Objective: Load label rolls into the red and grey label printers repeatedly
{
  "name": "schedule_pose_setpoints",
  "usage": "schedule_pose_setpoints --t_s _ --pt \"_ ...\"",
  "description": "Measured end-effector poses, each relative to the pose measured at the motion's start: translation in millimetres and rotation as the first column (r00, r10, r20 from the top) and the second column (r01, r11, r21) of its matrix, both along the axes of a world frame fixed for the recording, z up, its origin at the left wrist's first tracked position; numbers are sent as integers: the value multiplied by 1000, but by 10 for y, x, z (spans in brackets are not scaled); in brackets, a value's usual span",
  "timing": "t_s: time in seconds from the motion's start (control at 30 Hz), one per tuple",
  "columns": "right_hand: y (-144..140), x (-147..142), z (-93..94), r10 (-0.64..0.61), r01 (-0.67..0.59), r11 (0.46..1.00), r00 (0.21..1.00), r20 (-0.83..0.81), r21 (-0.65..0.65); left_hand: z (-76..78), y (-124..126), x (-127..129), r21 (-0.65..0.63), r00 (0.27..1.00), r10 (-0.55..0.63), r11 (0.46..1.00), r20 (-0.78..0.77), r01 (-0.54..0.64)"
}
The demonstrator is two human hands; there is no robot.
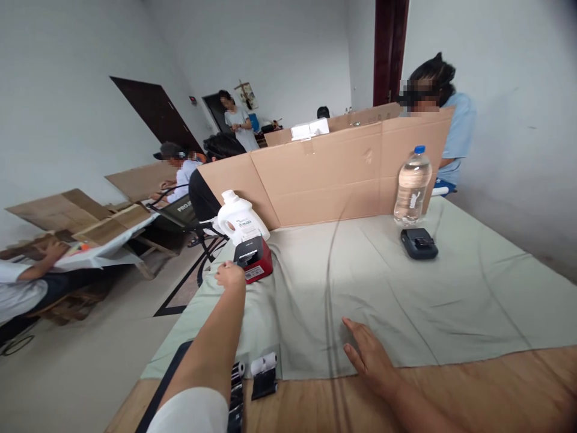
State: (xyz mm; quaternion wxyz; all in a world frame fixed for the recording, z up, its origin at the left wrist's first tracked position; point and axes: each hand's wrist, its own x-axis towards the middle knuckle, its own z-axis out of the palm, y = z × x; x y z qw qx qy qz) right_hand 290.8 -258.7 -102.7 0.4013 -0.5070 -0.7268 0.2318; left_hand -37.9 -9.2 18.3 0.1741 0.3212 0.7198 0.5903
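Observation:
My left hand (229, 275) reaches out to the near left side of a red and black boxy machine (256, 258), which looks like a small label printer. The fingers are curled in at its edge; what they hold, if anything, is hidden. My right hand (368, 355) hovers over or rests on the near part of the cloth, fingers stretched and holding nothing. Close to my left forearm lie a small white roll (264, 363) with a black strip (264, 383) and some shiny black packaging (236, 400). A compact black device (419, 243) sits at the right.
A white jug (243, 218) stands behind the red machine. A blue-capped water bottle (412, 186) stands near the cardboard partition (320, 177). Pale green cloth (324, 276) covers most of the wooden table (487, 385). Several people sit or stand beyond and at the left.

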Motion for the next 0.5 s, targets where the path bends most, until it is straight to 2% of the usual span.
schedule_pose_setpoints --t_s 0.07,0.13,0.17,0.23,0.3,0.4,0.47,0.5 --pt "23 -1 28 -3 3 1000 1000 -6 4 -82 -115 302 44 998 -3 999 -69 6" --pt "49 -7 68 -3 3 1000 1000 -10 4 -271 -328 726 99 989 -81 991 -120 93" --pt "56 -13 91 -4 4 1000 1000 -8 -2 -400 -470 961 168 961 -216 955 -174 245" --pt "41 -33 131 -3 3 1000 1000 11 -31 -688 -793 1412 267 875 -457 833 -163 485" --pt "-23 -50 149 20 -18 997 999 30 -75 -950 -1098 1757 265 806 -585 766 -90 586" --pt "-131 16 137 176 -172 974 984 20 -146 -1164 -1389 1978 201 747 -664 727 -39 656" --pt "-85 186 150 278 -272 945 960 8 -183 -1183 -1459 1972 150 717 -696 705 -37 693" --pt "4 318 178 287 -278 941 958 23 -191 -1172 -1468 1950 120 701 -712 693 -39 711"
